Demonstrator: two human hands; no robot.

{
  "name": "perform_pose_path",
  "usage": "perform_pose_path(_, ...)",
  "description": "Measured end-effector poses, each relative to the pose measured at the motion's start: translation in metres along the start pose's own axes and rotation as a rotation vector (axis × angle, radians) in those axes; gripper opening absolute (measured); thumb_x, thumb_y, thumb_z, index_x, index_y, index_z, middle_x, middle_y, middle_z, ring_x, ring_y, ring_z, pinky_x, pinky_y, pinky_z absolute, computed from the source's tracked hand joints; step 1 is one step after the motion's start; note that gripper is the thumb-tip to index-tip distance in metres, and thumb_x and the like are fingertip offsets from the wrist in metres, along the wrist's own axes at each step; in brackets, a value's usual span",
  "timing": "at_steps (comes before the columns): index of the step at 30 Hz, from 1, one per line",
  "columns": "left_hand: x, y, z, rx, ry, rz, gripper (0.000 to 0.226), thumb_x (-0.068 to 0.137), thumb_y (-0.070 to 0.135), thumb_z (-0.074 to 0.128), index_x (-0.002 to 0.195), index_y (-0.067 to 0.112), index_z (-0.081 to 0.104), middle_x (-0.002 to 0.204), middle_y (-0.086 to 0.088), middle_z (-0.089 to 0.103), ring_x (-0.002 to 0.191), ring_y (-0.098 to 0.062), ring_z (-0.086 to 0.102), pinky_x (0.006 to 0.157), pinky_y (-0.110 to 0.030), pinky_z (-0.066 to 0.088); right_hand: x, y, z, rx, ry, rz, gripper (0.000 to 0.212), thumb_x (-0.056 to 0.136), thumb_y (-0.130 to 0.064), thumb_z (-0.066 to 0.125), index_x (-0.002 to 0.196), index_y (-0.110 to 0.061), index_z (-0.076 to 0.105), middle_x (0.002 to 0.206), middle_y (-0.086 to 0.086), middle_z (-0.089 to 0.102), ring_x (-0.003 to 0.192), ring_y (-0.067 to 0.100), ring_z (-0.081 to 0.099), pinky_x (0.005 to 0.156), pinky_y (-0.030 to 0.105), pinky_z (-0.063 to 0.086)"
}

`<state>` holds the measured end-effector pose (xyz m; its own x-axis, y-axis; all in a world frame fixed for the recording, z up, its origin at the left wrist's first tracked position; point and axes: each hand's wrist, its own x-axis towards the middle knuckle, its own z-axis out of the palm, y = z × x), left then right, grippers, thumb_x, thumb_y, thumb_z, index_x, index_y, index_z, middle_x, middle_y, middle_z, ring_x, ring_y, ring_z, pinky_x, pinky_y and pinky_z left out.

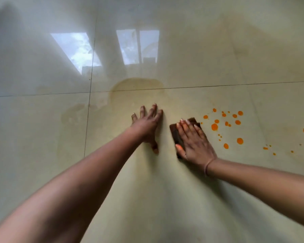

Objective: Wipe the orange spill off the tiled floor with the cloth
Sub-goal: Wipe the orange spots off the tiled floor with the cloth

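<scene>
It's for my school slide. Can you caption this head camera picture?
Right hand presses a cloth flat on the floor beside orange drops; left hand rests flat.

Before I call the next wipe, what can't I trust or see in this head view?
- Folded dark brown cloth: mostly hidden under the right hand; its underside and any soiling are unseen.
- Scattered orange droplets: the right frame edge may cut off more.
- Glossy beige tiled floor: window reflections and haze mask faint residue farther away.
- Left hand: it hides the tile beneath.
</scene>
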<state>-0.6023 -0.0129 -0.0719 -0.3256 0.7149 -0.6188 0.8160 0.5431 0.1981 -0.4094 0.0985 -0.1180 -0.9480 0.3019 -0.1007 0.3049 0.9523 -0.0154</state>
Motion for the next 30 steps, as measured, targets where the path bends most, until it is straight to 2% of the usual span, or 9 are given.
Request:
perform_pose_path(4, -0.002, 0.004, -0.003, 0.004, -0.033, -0.041, 0.149, 0.050, 0.044, 0.091, 0.150, 0.023, -0.019, 0.155, -0.005, -0.031, 0.140, -0.044, -0.022, 0.110, -0.069, 0.008, -0.032, 0.003, 0.005, 0.087, -0.005, 0.070, 0.074, 0.087, -0.048, 0.036, 0.149, -0.006, 0.032, 0.156, 0.014, 0.029, 0.144, 0.026, 0.025, 0.117, 0.039, 0.013)
perform_pose_path(9, 0.009, 0.020, -0.008, -0.037, -0.121, -0.117, 0.149, 0.056, 0.032, 0.091, 0.145, 0.023, -0.028, 0.148, -0.005, -0.044, 0.136, -0.047, -0.029, 0.106, -0.072, 0.007, 0.066, 0.034, -0.005, 0.186, 0.016, 0.552, 0.077, 0.086, -0.049, 0.027, 0.151, -0.008, 0.023, 0.159, 0.013, 0.021, 0.147, 0.026, 0.015, 0.117, 0.038, -0.001)
perform_pose_path(13, 0.006, 0.023, -0.013, -0.059, -0.143, -0.155, 0.145, 0.060, 0.028, 0.090, 0.146, 0.023, -0.026, 0.149, -0.005, -0.042, 0.138, -0.046, -0.026, 0.107, -0.070, 0.018, 0.002, 0.013, 0.001, 0.157, 0.030, 0.328, 0.075, 0.087, -0.045, 0.035, 0.150, -0.004, 0.028, 0.157, 0.016, 0.025, 0.146, 0.027, 0.022, 0.118, 0.043, 0.014)
perform_pose_path(16, 0.001, 0.032, -0.026, -0.076, -0.172, -0.172, 0.139, 0.062, 0.030, 0.088, 0.149, 0.022, -0.020, 0.153, -0.004, -0.035, 0.142, -0.043, -0.017, 0.106, -0.065, 0.030, -0.023, 0.011, -0.002, 0.185, -0.025, 0.289, 0.077, 0.084, -0.046, 0.038, 0.149, -0.006, 0.031, 0.156, 0.015, 0.028, 0.145, 0.026, 0.024, 0.117, 0.041, 0.015)
perform_pose_path(19, -0.005, 0.044, -0.033, -0.082, -0.194, -0.154, 0.140, 0.056, 0.042, 0.089, 0.151, 0.023, -0.013, 0.157, -0.002, -0.025, 0.145, -0.039, -0.012, 0.109, -0.065, 0.022, 0.016, 0.030, -0.006, 0.200, -0.049, 0.347, 0.077, 0.084, -0.049, 0.034, 0.148, -0.006, 0.032, 0.155, 0.015, 0.030, 0.144, 0.027, 0.026, 0.117, 0.041, 0.013)
perform_pose_path(23, 0.020, 0.053, -0.044, 0.016, -0.059, -0.047, 0.143, 0.052, 0.045, 0.090, 0.152, 0.022, -0.010, 0.158, -0.002, -0.024, 0.144, -0.039, -0.014, 0.110, -0.067, 0.015, 0.069, 0.044, -0.008, 0.198, 0.029, 0.517, 0.076, 0.087, -0.051, 0.026, 0.150, -0.008, 0.028, 0.157, 0.014, 0.026, 0.146, 0.028, 0.022, 0.117, 0.041, 0.005)
perform_pose_path(25, 0.040, 0.055, -0.051, 0.019, -0.033, -0.025, 0.145, 0.052, 0.044, 0.090, 0.152, 0.022, -0.012, 0.157, -0.002, -0.026, 0.144, -0.039, -0.016, 0.110, -0.067, 0.014, 0.051, 0.039, -0.002, 0.201, 0.102, 0.487, 0.073, 0.089, -0.048, 0.029, 0.150, -0.006, 0.029, 0.156, 0.015, 0.027, 0.145, 0.027, 0.023, 0.118, 0.042, 0.011)
perform_pose_path(28, 0.062, 0.073, -0.052, 0.008, -0.111, 0.047, 0.150, 0.049, 0.045, 0.091, 0.149, 0.023, -0.019, 0.155, -0.003, -0.031, 0.141, -0.041, -0.023, 0.109, -0.070, 0.009, -0.016, 0.016, 0.004, 0.170, 0.034, 0.377, 0.073, 0.088, -0.046, 0.036, 0.149, -0.006, 0.030, 0.157, 0.015, 0.027, 0.145, 0.026, 0.024, 0.116, 0.043, 0.018)
perform_pose_path(30, 0.068, 0.085, -0.047, -0.013, -0.149, 0.048, 0.153, 0.048, 0.047, 0.091, 0.148, 0.024, -0.024, 0.151, -0.004, -0.039, 0.136, -0.043, -0.032, 0.107, -0.071, 0.002, -0.010, 0.034, 0.003, 0.180, 0.033, 0.370, 0.073, 0.086, -0.046, 0.038, 0.148, -0.006, 0.034, 0.155, 0.014, 0.030, 0.144, 0.027, 0.029, 0.115, 0.043, 0.020)
